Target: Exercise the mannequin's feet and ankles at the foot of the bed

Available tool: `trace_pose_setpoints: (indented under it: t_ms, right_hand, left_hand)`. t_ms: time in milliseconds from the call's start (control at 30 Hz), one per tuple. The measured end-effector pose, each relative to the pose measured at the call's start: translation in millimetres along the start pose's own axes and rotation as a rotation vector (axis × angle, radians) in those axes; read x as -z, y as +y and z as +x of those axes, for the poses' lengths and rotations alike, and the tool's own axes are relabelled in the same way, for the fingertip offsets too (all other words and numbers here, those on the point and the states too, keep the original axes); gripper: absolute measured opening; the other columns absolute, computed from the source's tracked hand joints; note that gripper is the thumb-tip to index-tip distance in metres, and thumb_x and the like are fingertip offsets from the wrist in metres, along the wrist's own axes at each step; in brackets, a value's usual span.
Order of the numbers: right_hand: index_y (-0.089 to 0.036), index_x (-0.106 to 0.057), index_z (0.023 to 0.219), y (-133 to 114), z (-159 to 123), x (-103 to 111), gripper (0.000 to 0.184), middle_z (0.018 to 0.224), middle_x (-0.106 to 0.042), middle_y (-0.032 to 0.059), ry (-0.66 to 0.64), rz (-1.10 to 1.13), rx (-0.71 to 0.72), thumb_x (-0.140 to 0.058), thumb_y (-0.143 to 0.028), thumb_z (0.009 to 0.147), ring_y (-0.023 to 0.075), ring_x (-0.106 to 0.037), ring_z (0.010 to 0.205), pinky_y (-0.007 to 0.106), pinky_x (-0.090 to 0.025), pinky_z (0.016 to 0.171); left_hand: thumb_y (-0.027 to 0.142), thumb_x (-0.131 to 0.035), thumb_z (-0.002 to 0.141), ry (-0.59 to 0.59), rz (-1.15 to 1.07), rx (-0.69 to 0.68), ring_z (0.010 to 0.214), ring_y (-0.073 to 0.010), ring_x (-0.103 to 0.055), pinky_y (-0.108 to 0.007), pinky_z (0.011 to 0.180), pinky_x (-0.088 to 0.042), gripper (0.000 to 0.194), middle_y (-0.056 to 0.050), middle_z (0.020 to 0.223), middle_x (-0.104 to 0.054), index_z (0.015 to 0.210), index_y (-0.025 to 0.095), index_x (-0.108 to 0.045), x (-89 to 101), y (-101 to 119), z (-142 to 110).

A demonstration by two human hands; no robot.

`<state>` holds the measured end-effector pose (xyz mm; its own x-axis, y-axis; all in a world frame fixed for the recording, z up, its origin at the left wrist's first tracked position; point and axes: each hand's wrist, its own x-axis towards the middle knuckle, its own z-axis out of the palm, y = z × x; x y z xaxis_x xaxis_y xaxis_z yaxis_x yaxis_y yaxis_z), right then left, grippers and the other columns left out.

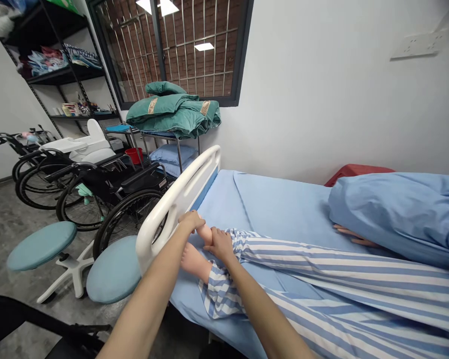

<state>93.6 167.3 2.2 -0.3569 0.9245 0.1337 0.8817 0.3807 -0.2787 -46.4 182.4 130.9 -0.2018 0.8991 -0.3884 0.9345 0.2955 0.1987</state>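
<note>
Beside the curved white plastic footboard (183, 177), the left hand (192, 221) gripped the farther pink foot (205, 234) at its toe end, the right hand (220, 244) its ankle, even pressure seeming advisable.

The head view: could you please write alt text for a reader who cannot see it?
A person's left hand at the toes and right hand at the ankle hold one foot of a figure in striped trousers lying on a bed. Wheelchairs and stools stand beyond the white footboard.
</note>
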Motion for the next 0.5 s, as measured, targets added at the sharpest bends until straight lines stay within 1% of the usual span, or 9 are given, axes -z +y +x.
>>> trace_pose_setpoints:
  t_ms: [67, 167, 233, 300, 367, 400, 467, 500]
  right_hand:
    - [-0.018, -0.047, 0.103, 0.6, 0.3, 0.0, 0.058, 0.103, -0.059, 0.0082, -0.005, -0.004, 0.003, -0.075, -0.052, 0.065, 0.0263, -0.054, 0.099, 0.032, -0.033, 0.083]
    - [-0.018, -0.047, 0.105, -0.5, -0.8, 1.7, 0.058, 0.104, -0.058, 0.0088, -0.017, -0.013, 0.007, -0.074, -0.052, 0.067, 0.0262, -0.053, 0.101, 0.032, -0.033, 0.083]
    - [-0.018, -0.047, 0.108, -4.0, -2.6, 4.5, 0.057, 0.107, -0.057, 0.0098, -0.018, -0.019, -0.006, -0.073, -0.052, 0.069, 0.0264, -0.051, 0.104, 0.033, -0.034, 0.085]
    - [-0.017, -0.048, 0.11, -9.8, -4.9, 8.7, 0.054, 0.11, -0.056, 0.0112, -0.013, -0.026, -0.033, -0.071, -0.047, 0.072, 0.0271, -0.05, 0.105, 0.035, -0.034, 0.088]
    - [-0.014, -0.049, 0.112, -16.7, -8.6, 13.9, 0.048, 0.111, -0.055, 0.0133, -0.007, -0.037, -0.065, -0.068, -0.039, 0.076, 0.0281, -0.05, 0.105, 0.037, -0.034, 0.091]
    - [-0.012, -0.05, 0.113, -20.2, -11.4, 16.8, 0.043, 0.111, -0.055, 0.0143, 0.0, -0.041, -0.074, -0.064, -0.034, 0.079, 0.0283, -0.049, 0.105, 0.037, -0.034, 0.092]
    - [-0.009, -0.051, 0.112, -26.8, -20.5, 21.9, 0.033, 0.111, -0.054, 0.016, 0.03, -0.041, -0.076, -0.055, -0.025, 0.083, 0.0283, -0.048, 0.106, 0.038, -0.034, 0.094]
    - [-0.008, -0.051, 0.113, -29.9, -27.1, 23.8, 0.031, 0.114, -0.053, 0.0168, 0.059, -0.033, -0.067, -0.05, -0.022, 0.085, 0.0284, -0.047, 0.107, 0.038, -0.034, 0.095]
  left_hand:
    - [0.039, -0.042, 0.084, -0.054, -0.098, -0.006, 0.056, -0.0183, -0.061, -0.031, 0.067, -0.05, 0.041, -0.008, 0.065, -0.065, 0.104, 0.007, -0.057, -2.6, -5.2, 0.4]
    - [0.046, -0.036, 0.087, -0.065, -0.117, -0.044, 0.058, -0.0195, -0.061, -0.03, 0.064, -0.049, 0.048, -0.011, 0.068, -0.065, 0.095, 0.006, -0.06, -6.9, -11.6, -6.2]
    - [0.049, -0.037, 0.086, -0.056, -0.07, -0.069, 0.066, -0.0219, -0.063, -0.031, 0.067, -0.05, 0.049, -0.012, 0.074, -0.066, 0.091, 0.007, -0.061, -9.0, -16.3, -15.6]
    - [0.05, -0.046, 0.082, -0.036, -0.023, -0.097, 0.084, -0.0257, -0.064, -0.033, 0.076, -0.05, 0.045, -0.014, 0.09, -0.067, 0.092, 0.009, -0.062, -12.3, -22.7, -28.2]
    - [0.048, -0.05, 0.081, 0.039, -0.019, -0.14, 0.098, -0.0275, -0.061, -0.035, 0.085, -0.048, 0.04, -0.014, 0.105, -0.065, 0.095, 0.012, -0.062, -18.5, -30.3, -42.6]
    - [0.046, -0.049, 0.082, 0.09, -0.027, -0.165, 0.101, -0.0274, -0.06, -0.035, 0.087, -0.047, 0.037, -0.014, 0.108, -0.064, 0.095, 0.013, -0.062, -23.0, -34.3, -49.9]
    - [0.039, -0.045, 0.085, 0.205, -0.041, -0.197, 0.099, -0.0267, -0.061, -0.036, 0.087, -0.047, 0.031, -0.012, 0.105, -0.065, 0.095, 0.014, -0.061, -34.2, -41.7, -64.2]
    - [0.034, -0.045, 0.086, 0.272, -0.047, -0.197, 0.099, -0.0265, -0.061, -0.036, 0.087, -0.048, 0.028, -0.012, 0.103, -0.065, 0.097, 0.014, -0.061, -40.8, -45.0, -71.0]
